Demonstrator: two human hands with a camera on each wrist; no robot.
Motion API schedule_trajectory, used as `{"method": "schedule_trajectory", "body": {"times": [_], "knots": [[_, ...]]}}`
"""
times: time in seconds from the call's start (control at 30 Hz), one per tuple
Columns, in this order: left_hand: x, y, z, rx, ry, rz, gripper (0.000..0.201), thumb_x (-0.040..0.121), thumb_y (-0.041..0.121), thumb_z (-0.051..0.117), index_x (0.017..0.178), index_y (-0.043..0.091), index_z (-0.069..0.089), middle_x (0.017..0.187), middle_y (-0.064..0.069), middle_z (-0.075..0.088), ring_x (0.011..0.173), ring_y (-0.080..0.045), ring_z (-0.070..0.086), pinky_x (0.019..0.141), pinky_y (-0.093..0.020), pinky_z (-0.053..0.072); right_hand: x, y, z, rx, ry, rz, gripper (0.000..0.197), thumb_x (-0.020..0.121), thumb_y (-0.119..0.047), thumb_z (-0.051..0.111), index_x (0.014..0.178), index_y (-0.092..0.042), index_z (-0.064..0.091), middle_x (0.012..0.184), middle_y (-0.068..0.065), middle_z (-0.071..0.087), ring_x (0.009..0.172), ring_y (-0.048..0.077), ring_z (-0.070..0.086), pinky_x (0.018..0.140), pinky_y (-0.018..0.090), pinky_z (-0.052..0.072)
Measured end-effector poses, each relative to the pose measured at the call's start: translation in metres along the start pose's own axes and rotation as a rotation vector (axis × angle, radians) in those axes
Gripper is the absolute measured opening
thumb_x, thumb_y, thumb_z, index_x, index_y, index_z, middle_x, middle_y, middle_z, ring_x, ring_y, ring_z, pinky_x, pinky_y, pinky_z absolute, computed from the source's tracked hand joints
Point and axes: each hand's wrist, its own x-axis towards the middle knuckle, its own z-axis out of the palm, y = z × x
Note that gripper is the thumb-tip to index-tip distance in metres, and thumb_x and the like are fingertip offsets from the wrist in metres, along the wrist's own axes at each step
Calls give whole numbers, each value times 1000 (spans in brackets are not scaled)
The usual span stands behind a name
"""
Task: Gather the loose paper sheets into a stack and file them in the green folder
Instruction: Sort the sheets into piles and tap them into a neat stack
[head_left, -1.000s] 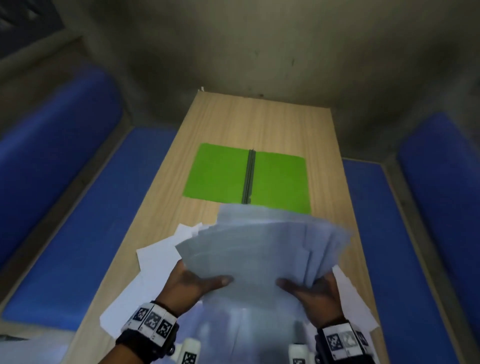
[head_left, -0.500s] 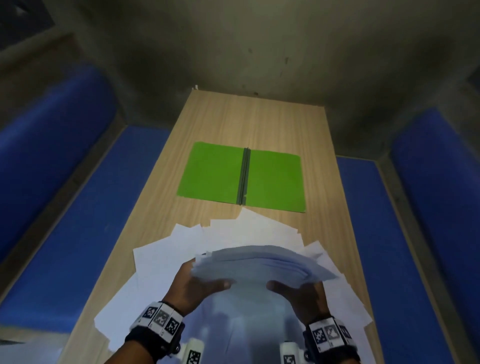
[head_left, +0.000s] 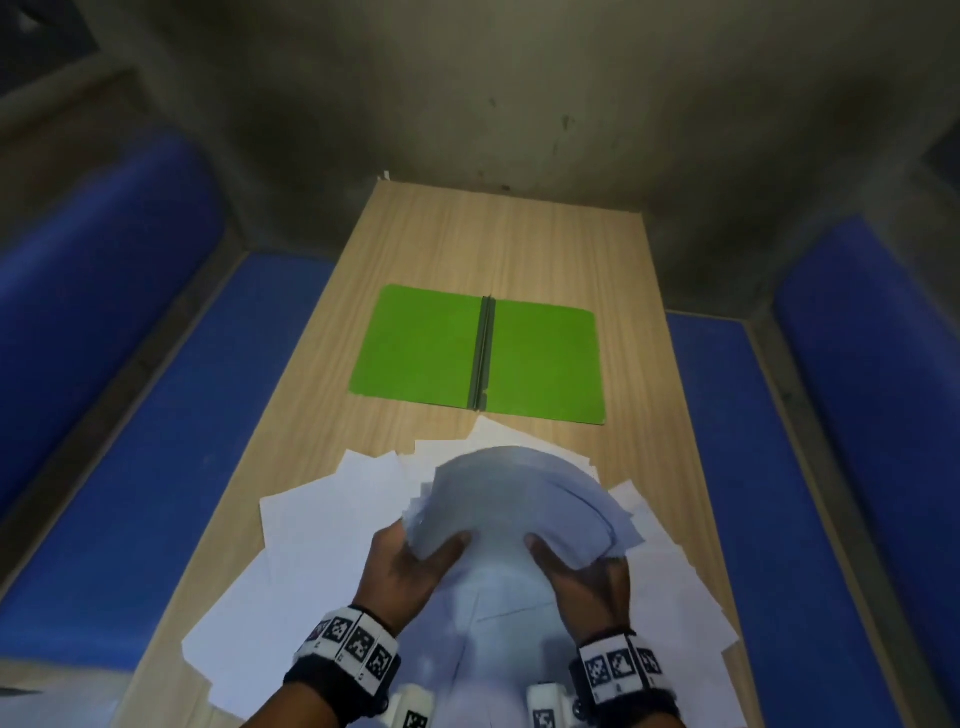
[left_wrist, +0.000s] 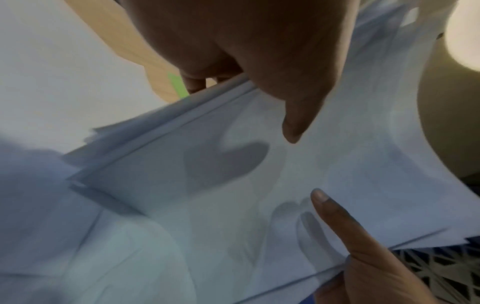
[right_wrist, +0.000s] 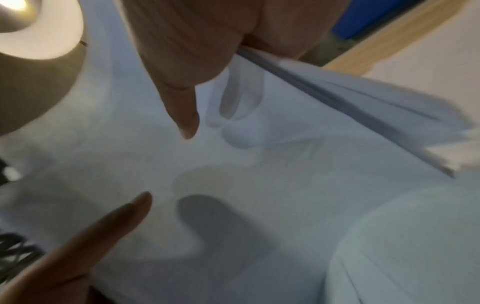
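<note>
A bundle of white paper sheets (head_left: 519, 499) is held up over the near end of the table, bowed and drooping forward. My left hand (head_left: 410, 561) grips its near left edge, thumb on top and fingers beneath. My right hand (head_left: 582, 566) grips its near right edge the same way. The wrist views show the bundle (left_wrist: 259, 185) (right_wrist: 259, 164) pinched between each thumb and the fingers under it. More loose sheets (head_left: 332, 525) lie spread on the table below. The green folder (head_left: 478, 353) lies open and flat further along the table, beyond the sheets.
The narrow wooden table (head_left: 509, 244) runs away from me to a grey wall. Blue padded benches (head_left: 156, 467) (head_left: 769, 519) flank it on both sides. Loose sheets overhang the table's near left and right edges.
The fanned sheets that stood up towards me have tipped forward and closed together into a bowed bundle. Both hands keep their grip on its near edge.
</note>
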Motion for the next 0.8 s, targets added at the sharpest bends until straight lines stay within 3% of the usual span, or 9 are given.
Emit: {"method": "schedule_trajectory", "body": {"times": [0.07,0.17,0.2,0.33,0.43,0.5,0.63,0.73,0.8], "knots": [[-1,3,4,-16,11,-15,31,65,47,92,85,27,79,81,12,81,76,-3,74,74,-26,60,2,0,1,37,-4,17,54,59,-30,91,102,-32,59,95,-22,63,78,-28,55,70,-3,45],[-1,10,6,21,12,1,16,82,28,86,89,23,72,79,21,79,73,4,74,63,-11,52,5,3,2,-21,59,-1,61,52,-55,88,102,-24,68,96,-10,71,88,0,66,87,30,57],[-2,13,7,23,7,3,16,82,24,85,92,22,72,80,23,79,75,4,74,63,-10,53,5,5,2,-41,33,-9,62,51,-61,85,100,-27,68,94,-12,71,88,2,66,86,34,57],[-3,6,0,29,-28,44,66,59,55,94,107,17,72,92,13,81,90,-5,76,70,-9,54,4,10,-3,6,-49,-22,81,35,-77,78,99,-28,66,95,-15,69,90,-2,64,83,24,50],[-4,15,-9,-7,31,199,92,52,71,88,124,18,67,111,1,77,106,-10,72,86,-17,56,6,5,-15,197,74,-213,75,51,-52,87,106,-8,61,101,1,68,99,17,64,91,29,50],[-7,27,-8,-75,91,279,86,62,66,84,130,19,63,113,0,75,109,-13,70,92,-23,55,3,-5,-20,362,85,-300,55,68,-33,74,104,5,56,102,15,66,97,29,62,87,30,50],[-13,55,6,-190,226,317,69,71,77,69,105,17,68,94,-3,75,91,-9,70,81,-19,52,-2,-19,-12,409,150,-258,52,81,-58,54,91,-8,62,92,11,67,86,30,62,75,34,48],[-12,61,16,-114,288,211,31,81,50,71,79,20,67,79,6,71,72,6,62,69,-11,44,-3,-20,-1,305,206,-211,27,87,-42,64,85,-15,61,78,-9,61,72,6,55,67,20,44],[-10,58,16,-61,306,161,15,91,26,71,78,20,67,86,5,70,72,7,60,65,-7,43,-3,-19,2,245,217,-200,10,88,-29,66,89,-20,61,83,-9,61,75,5,54,69,18,44]]}}
